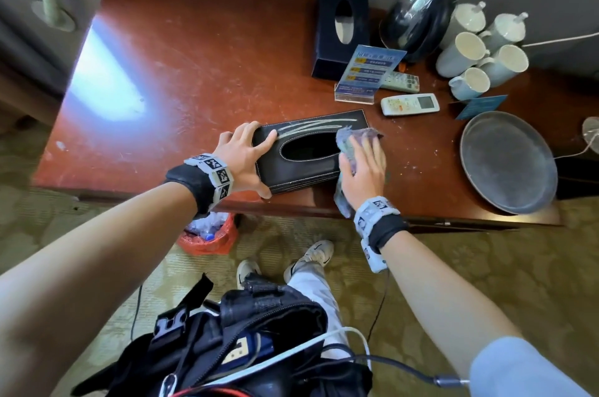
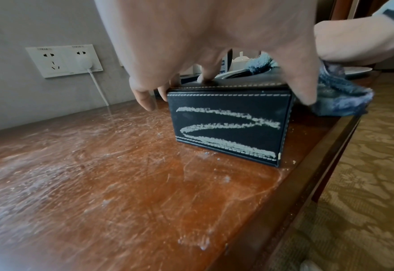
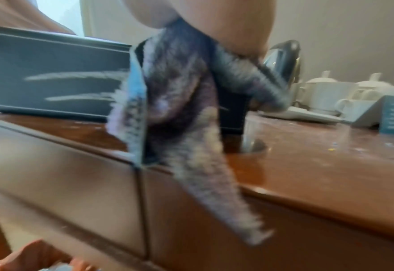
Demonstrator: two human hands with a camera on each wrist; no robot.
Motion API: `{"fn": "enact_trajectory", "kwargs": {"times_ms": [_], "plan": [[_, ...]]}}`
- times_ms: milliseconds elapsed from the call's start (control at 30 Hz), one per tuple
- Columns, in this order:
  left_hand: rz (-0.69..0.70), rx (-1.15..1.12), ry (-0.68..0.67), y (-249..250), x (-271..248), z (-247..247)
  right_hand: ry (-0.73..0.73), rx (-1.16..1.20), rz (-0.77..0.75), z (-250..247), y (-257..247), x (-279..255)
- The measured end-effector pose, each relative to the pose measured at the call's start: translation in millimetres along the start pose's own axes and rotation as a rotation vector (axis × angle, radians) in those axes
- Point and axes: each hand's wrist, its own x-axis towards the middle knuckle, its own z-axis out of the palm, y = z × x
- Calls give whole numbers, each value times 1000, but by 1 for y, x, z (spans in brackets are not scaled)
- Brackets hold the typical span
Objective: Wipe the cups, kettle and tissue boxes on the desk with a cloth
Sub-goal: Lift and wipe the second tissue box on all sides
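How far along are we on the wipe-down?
Done: nothing clearly. White scribbles show on the near tissue box, on its top, left end and front face. In hand: the left hand grips that box while the right hand presses the cloth on its right end. Left: those marks, then the upright tissue box, kettle and cups; whether those were wiped, I cannot tell.

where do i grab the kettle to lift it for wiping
Grip the kettle by its black loop handle, reaching down from above: the handle arches along the side facing the cups, which crowd close beside it, so a sideways approach likely knocks them.
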Motion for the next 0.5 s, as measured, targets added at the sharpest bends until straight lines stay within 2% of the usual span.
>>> {"fn": "enact_trajectory", "kwargs": {"times_ms": [100,167,233,300,400,500], "plan": [[0,8,10,0,1,0,-33,49,-195,27,-47,-32],[-5,10,21,-1,1,1,-91,79,-273,42,-77,-50],[-6,15,19,-2,1,1,-125,65,-307,44,-81,-55],[-7,23,6,-2,2,0,-129,21,-328,36,-62,-47],[-3,5,-6,-1,2,0,-42,-3,-187,11,-27,-31],[14,-3,-36,-3,1,0,129,151,223,-36,-6,-5]]}}
